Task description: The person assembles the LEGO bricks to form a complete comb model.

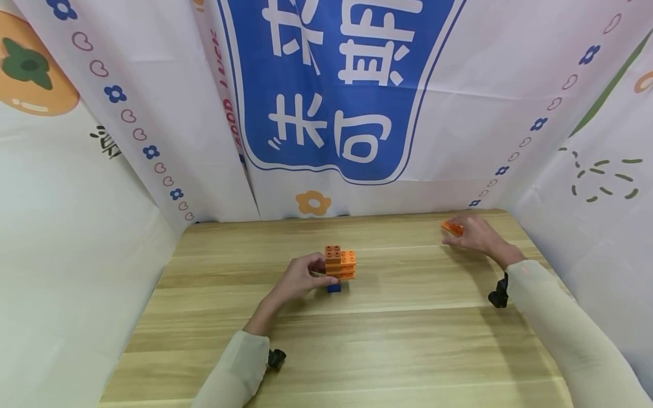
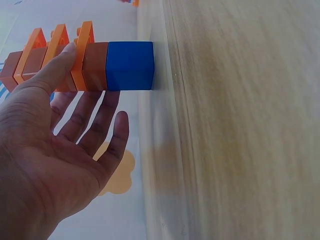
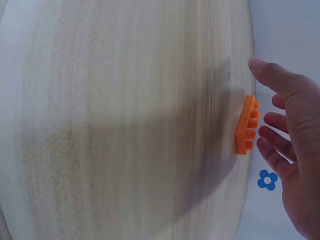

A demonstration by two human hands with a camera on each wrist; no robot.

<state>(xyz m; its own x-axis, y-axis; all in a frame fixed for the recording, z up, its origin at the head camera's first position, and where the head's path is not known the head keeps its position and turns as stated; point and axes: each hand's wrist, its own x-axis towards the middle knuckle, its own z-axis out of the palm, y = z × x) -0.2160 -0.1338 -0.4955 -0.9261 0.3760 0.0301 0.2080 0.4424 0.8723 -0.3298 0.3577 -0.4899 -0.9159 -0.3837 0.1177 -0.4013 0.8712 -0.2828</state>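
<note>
A tower of toy building bricks (image 1: 333, 259) stands on the table, a blue brick (image 2: 130, 66) at its foot. Above that, brown bricks (image 2: 95, 66) alternate with thin orange plates that jut out to one side. My left hand (image 1: 298, 277) holds the tower from the left, thumb on the near side and fingers reaching behind it. At the back right, my right hand (image 1: 476, 233) hovers over a loose orange studded plate (image 3: 243, 131), which lies flat, studs up. In the right wrist view its thumb stands apart and its fingers are loosely bent beside the studs, gripping nothing.
The wooden table (image 1: 388, 345) ends at the back against a white printed cloth (image 1: 449, 141). Similar cloth hangs at the left and right sides. A small black device (image 1: 276, 358) sits at the left wrist, another (image 1: 499, 294) at the right.
</note>
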